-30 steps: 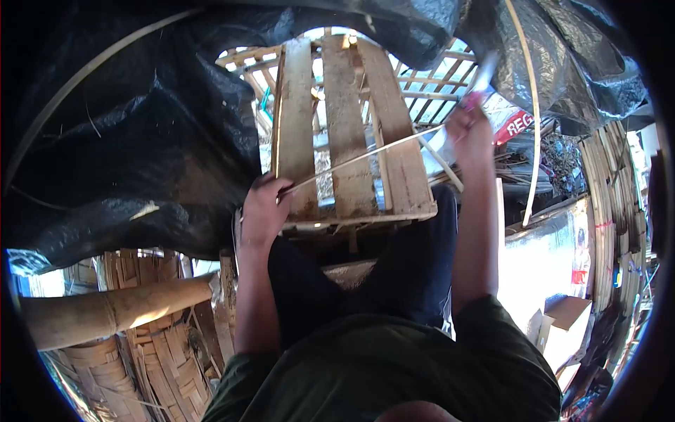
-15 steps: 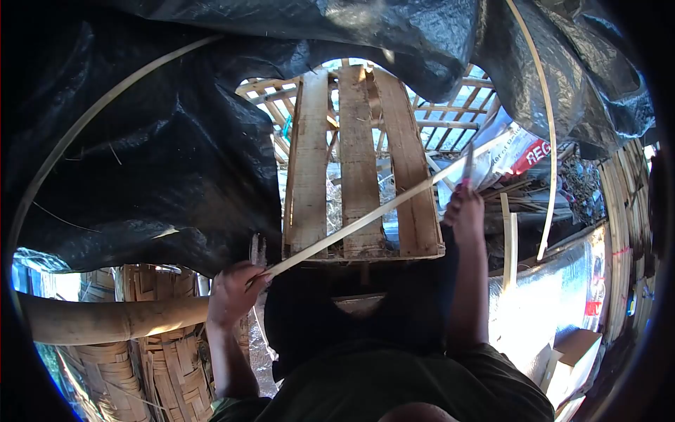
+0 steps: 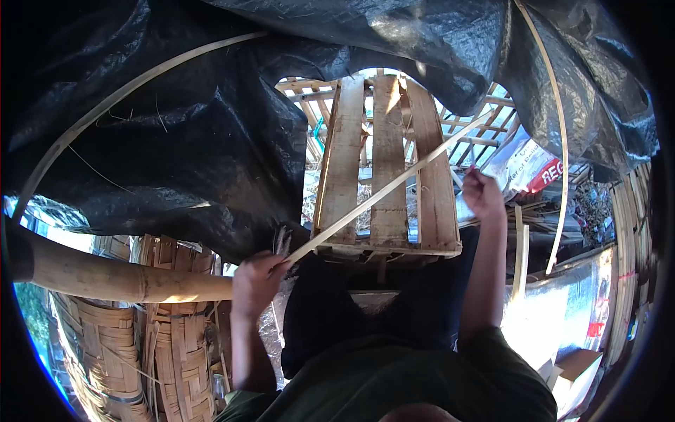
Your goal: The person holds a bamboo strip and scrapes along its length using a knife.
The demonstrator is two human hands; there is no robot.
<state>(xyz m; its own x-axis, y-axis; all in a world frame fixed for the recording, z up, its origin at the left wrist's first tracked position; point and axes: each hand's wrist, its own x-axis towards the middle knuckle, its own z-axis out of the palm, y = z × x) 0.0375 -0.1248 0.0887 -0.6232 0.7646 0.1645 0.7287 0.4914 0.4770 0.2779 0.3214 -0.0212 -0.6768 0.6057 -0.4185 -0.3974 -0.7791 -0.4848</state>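
My left hand (image 3: 256,285) is closed around the lower end of a long, pale bamboo strip (image 3: 383,191). The strip slants up to the right, its far end in the air above a slatted wooden bench (image 3: 390,158). To the right of the strip and apart from it, my right hand (image 3: 484,195) is raised with its fingers curled round a knife. The knife's blade does not show clearly now, and its handle is mostly hidden in the fist. My dark-clothed legs are under the near edge of the bench.
Black plastic sheeting (image 3: 183,155) hangs at left and above. A thick bamboo pole (image 3: 133,278) crosses at left over woven baskets (image 3: 105,344). Thin strips (image 3: 520,260) stand at right, near a printed sack (image 3: 534,165) and a shiny silver sheet (image 3: 555,323). An open-slatted wall lies behind.
The right hand has lowered slightly away from the strip, and the knife blade seen earlier beside the strip no longer shows clearly. The left hand keeps its hold. The whole view has shifted.
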